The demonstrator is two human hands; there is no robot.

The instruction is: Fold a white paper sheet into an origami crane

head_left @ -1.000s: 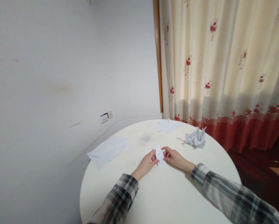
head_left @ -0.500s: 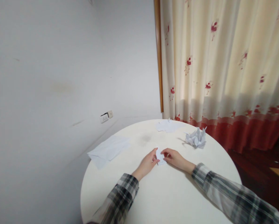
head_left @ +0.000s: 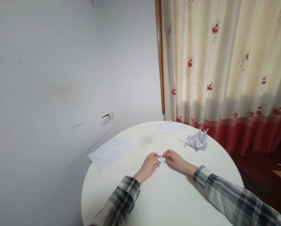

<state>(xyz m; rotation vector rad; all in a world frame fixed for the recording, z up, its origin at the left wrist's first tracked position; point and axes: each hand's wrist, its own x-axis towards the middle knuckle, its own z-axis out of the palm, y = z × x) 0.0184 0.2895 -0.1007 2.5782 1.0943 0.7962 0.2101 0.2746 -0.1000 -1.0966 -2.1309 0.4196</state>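
Note:
A small piece of folded white paper [head_left: 162, 162] lies on the white round table [head_left: 164, 197], between my two hands. My left hand [head_left: 150, 165] grips its left edge, thumb in front and fingers behind. From the other side my right hand [head_left: 174, 159] pinches the paper's right edge between thumb and fingers. Fingertips cover parts of both edges, so the exact folds are hard to make out.
White paper sheets [head_left: 111, 150] lie at the table's left edge. More paper pieces [head_left: 170, 127] are at the far edge. A cluster of pointed folded paper shapes [head_left: 198, 140] stands at the right. Beyond are a wall and a patterned curtain [head_left: 208, 69].
The fingers of my left hand have bent and shifted slightly down on the paper, whose upper part now looks lower and narrower. My right hand has hardly moved.

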